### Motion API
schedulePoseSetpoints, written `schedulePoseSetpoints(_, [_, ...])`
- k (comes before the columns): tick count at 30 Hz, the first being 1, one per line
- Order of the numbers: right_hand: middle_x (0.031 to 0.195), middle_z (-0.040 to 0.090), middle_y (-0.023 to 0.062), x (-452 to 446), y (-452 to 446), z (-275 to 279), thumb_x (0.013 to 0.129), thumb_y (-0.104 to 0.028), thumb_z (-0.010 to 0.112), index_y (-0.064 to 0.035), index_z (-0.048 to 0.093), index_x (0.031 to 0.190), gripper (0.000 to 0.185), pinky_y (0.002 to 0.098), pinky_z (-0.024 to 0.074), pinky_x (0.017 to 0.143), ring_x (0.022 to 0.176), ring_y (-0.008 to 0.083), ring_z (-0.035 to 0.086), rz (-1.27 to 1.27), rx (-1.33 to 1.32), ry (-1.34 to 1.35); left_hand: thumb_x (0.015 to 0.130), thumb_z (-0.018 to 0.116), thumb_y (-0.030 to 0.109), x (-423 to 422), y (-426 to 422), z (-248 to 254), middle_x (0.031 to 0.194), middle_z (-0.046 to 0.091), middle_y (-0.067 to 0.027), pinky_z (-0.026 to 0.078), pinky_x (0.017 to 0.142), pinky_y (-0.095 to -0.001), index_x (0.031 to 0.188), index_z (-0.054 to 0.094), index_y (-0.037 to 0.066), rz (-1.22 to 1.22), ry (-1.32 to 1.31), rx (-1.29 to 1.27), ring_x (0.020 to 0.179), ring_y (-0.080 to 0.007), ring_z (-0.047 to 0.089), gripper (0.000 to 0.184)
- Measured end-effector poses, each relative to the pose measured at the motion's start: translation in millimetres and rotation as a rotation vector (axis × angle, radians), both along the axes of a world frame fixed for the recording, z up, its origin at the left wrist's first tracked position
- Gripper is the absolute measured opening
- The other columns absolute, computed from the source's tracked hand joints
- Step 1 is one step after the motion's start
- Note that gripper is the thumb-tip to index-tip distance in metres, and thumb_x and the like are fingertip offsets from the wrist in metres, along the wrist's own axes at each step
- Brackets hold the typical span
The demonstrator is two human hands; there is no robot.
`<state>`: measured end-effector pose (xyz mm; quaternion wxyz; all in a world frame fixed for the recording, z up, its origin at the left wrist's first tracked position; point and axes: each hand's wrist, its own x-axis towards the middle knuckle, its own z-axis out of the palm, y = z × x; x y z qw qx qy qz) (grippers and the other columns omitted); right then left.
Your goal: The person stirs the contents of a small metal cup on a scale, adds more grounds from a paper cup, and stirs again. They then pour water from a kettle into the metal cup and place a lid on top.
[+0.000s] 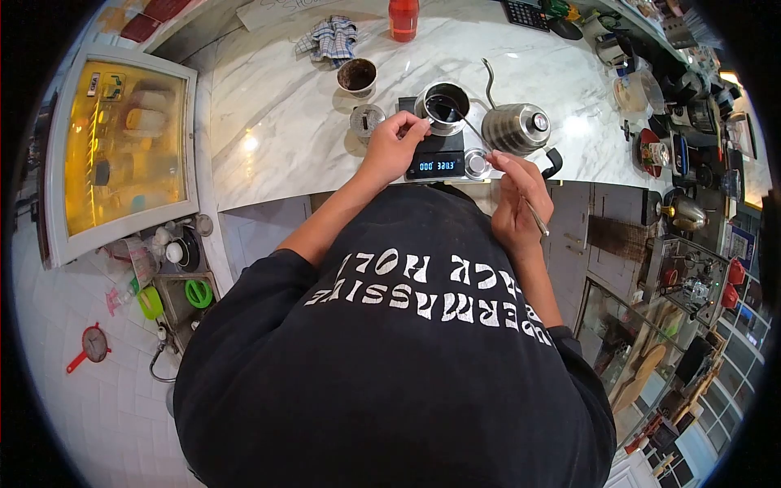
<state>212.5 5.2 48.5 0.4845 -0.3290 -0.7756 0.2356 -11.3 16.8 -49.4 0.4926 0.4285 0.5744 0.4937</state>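
Metal cup [450, 128] with dark liquid [440, 104] stands on the black scale [446, 145], not far from the front edge of the marble counter [277, 114] at 6 o'clock. The left hand [394, 142] has its fingertips drawn together at the cup's 8 o'clock wall, though I cannot tell if they grip it, while the right hand [521, 195], toward 5 o'clock, is closed around a long thin utensil [534, 215] reaching into the cup. Steel kettle [508, 132] stands just beside, near 3 o'clock, and brown-stained cup [356, 90] at 10, with marble spreading wide toward 1 o'clock.
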Motion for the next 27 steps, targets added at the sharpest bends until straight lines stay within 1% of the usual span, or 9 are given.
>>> schedulePoseSetpoints(1, [0.110, 0.069, 0.0214, 0.8, -0.2, 0.6, 0.102, 0.004, 0.051, 0.0003, 0.061, 0.123, 0.024, 0.0367, 0.0570, 0.089, 0.099, 0.0290, 0.072, 0.007, -0.005, -0.013, 0.099, 0.065, 0.021, 0.4, -0.4, -0.8, 0.087, 0.071, -0.0028, 0.049, 0.075, -0.0257, 0.096, 0.068, 0.001, 0.019, -0.014, 0.017, 0.079, -0.0084, 0.061, 0.021])
schedulePoseSetpoints(4, [0.110, 0.069, 0.0214, 1.7, 0.2, -0.7, 0.102, 0.003, 0.051, 0.0004, 0.061, 0.123, 0.023, 0.0363, 0.0569, 0.088, 0.098, 0.0289, 0.072, 0.012, -0.003, -0.012, 0.103, 0.061, 0.021, -2.4, -0.6, 6.6, 0.094, 0.070, -0.0043, 0.050, 0.085, -0.0266, 0.099, 0.067, 0.000, -0.028, 0.020, -0.036, 0.089, -0.0100, 0.062, 0.022])
schedulePoseSetpoints(7, [0.109, 0.069, 0.0213, 1.8, -0.4, -0.1, 0.102, 0.003, 0.051, 0.0001, 0.061, 0.122, 0.023, 0.0361, 0.0568, 0.088, 0.098, 0.0287, 0.072, 0.018, -0.016, -0.041, 0.103, 0.061, 0.021, -3.2, 0.1, 0.8, 0.094, 0.070, -0.0039, 0.049, 0.085, -0.0263, 0.099, 0.067, 0.000, -0.032, 0.014, -0.028, 0.089, -0.0096, 0.062, 0.022])
schedulePoseSetpoints(10, [0.104, 0.072, 0.0209, -1.5, 1.2, 0.7, 0.092, 0.011, 0.061, -0.0014, 0.066, 0.118, 0.029, 0.0327, 0.0552, 0.080, 0.091, 0.0304, 0.071, -0.009, -0.004, 0.004, 0.103, 0.061, 0.021, -2.5, -0.8, 5.8, 0.094, 0.070, -0.0037, 0.049, 0.085, -0.0262, 0.099, 0.067, 0.000, -0.026, 0.011, -0.050, 0.089, -0.0096, 0.062, 0.022])
schedulePoseSetpoints(13, [0.103, 0.072, 0.0207, -2.3, 1.6, -0.4, 0.092, 0.010, 0.062, -0.0013, 0.066, 0.118, 0.029, 0.0327, 0.0553, 0.079, 0.090, 0.0306, 0.071, -0.002, 0.003, 0.039, 0.103, 0.061, 0.022, -3.0, -0.8, 2.3, 0.094, 0.070, -0.0037, 0.049, 0.086, -0.0262, 0.099, 0.067, 0.000, -0.029, 0.008, -0.045, 0.089, -0.0097, 0.062, 0.022])
schedulePoseSetpoints(19, [0.103, 0.072, 0.0204, -1.9, 1.8, 0.3, 0.092, 0.011, 0.062, -0.0018, 0.065, 0.119, 0.030, 0.0324, 0.0556, 0.078, 0.089, 0.0305, 0.072, 0.003, 0.012, 0.001, 0.104, 0.060, 0.022, -3.4, -0.7, 5.7, 0.095, 0.070, -0.0042, 0.049, 0.086, -0.0266, 0.099, 0.067, 0.000, -0.036, 0.002, -0.053, 0.090, -0.0104, 0.062, 0.023])
schedulePoseSetpoints(22, [0.102, 0.072, 0.0203, -1.7, 0.4, 0.1, 0.092, 0.011, 0.061, -0.0022, 0.064, 0.119, 0.031, 0.0324, 0.0558, 0.077, 0.089, 0.0307, 0.072, 0.005, 0.005, 0.023, 0.104, 0.060, 0.022, -3.5, -1.1, 9.0, 0.095, 0.070, -0.0044, 0.049, 0.086, -0.0268, 0.099, 0.067, 0.000, -0.034, 0.006, -0.050, 0.089, -0.0107, 0.062, 0.023])
schedulePoseSetpoints(27, [0.103, 0.072, 0.0202, -1.8, 0.6, -2.9, 0.092, 0.011, 0.061, -0.0023, 0.064, 0.120, 0.031, 0.0326, 0.0558, 0.079, 0.090, 0.0306, 0.072, 0.000, 0.006, 0.052, 0.103, 0.061, 0.022, -3.5, -1.1, 5.6, 0.094, 0.070, -0.0044, 0.049, 0.085, -0.0267, 0.099, 0.067, 0.000, -0.027, 0.011, -0.058, 0.089, -0.0106, 0.062, 0.024])
